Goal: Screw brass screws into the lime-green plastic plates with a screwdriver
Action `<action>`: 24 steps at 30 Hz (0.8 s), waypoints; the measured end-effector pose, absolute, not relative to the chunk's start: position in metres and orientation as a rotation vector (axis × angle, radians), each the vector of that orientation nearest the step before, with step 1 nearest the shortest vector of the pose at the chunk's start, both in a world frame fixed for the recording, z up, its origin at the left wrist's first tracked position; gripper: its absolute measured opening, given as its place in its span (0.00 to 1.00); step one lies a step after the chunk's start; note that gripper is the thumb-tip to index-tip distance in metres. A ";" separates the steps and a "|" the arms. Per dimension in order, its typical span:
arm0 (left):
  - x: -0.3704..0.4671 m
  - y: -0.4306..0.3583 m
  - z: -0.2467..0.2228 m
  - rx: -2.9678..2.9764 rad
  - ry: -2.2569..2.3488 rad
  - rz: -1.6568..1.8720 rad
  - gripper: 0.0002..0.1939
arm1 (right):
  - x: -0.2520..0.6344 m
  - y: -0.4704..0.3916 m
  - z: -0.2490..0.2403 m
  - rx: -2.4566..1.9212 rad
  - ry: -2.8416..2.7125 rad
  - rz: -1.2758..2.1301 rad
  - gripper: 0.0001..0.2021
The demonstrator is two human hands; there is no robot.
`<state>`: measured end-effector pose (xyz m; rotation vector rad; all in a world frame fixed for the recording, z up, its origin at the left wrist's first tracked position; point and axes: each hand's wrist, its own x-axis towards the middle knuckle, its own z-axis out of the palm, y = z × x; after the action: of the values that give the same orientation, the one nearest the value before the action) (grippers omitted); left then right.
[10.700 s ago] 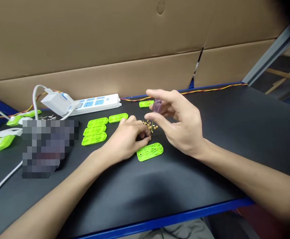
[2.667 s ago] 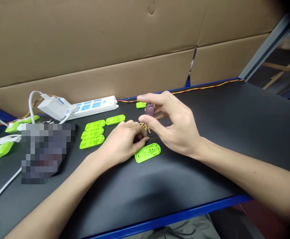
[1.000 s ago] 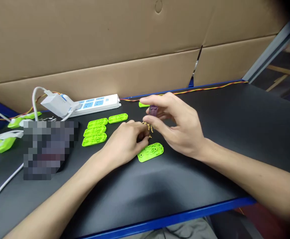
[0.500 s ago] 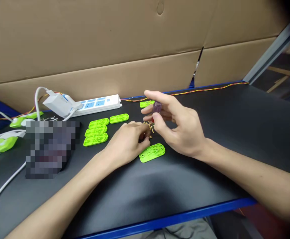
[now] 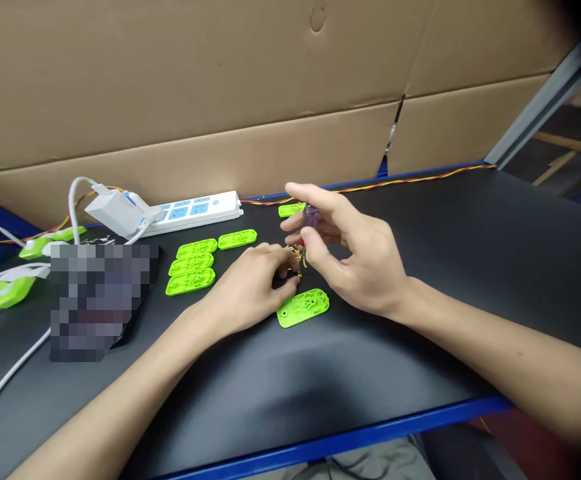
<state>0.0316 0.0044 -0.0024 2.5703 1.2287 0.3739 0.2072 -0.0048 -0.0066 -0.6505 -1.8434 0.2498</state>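
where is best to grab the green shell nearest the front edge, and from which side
Probably the two long edges of the green shell, toward its right end, coming from above on the near right. It lies flat, ribbed inside facing up, longer than wide, so the long edges suit a pinch; the left hand crowds its far left end.

R hand (image 5: 365, 257) w/ purple-handled screwdrvr (image 5: 311, 216)

A dark object (image 5: 103, 303) at left is masked by pixel blocks. The right hand (image 5: 358, 250) partly covers a purple handle (image 5: 310, 216) and the far green shell (image 5: 287, 211); the left hand (image 5: 250, 283) partly hides tiny gold pieces (image 5: 298, 256), individually indistinct.
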 end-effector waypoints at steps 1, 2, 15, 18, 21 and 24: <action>0.032 0.005 -0.003 2.564 1.216 0.379 0.04 | 0.207 -0.005 -0.006 -0.639 -1.841 0.252 0.20; 0.032 0.005 -0.003 2.558 1.203 0.382 0.05 | 0.207 -0.005 -0.006 -0.632 -1.841 0.257 0.20; 0.031 0.008 -0.002 2.483 1.208 0.391 0.06 | 0.206 -0.006 -0.007 -0.618 -1.825 0.336 0.20; 0.031 0.009 -0.003 2.482 1.208 0.402 0.07 | 0.206 -0.006 -0.007 -0.608 -1.829 0.340 0.20; 0.031 0.009 -0.003 2.493 1.205 0.403 0.07 | 0.206 -0.006 -0.006 -0.607 -1.834 0.339 0.20; 0.031 0.009 -0.003 2.487 1.213 0.399 0.07 | 0.206 -0.006 -0.005 -0.610 -1.838 0.326 0.20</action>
<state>0.0311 0.0086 -0.0030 2.4871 1.2133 0.3988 0.2064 -0.0060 -0.0054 -0.6103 -1.8383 0.3260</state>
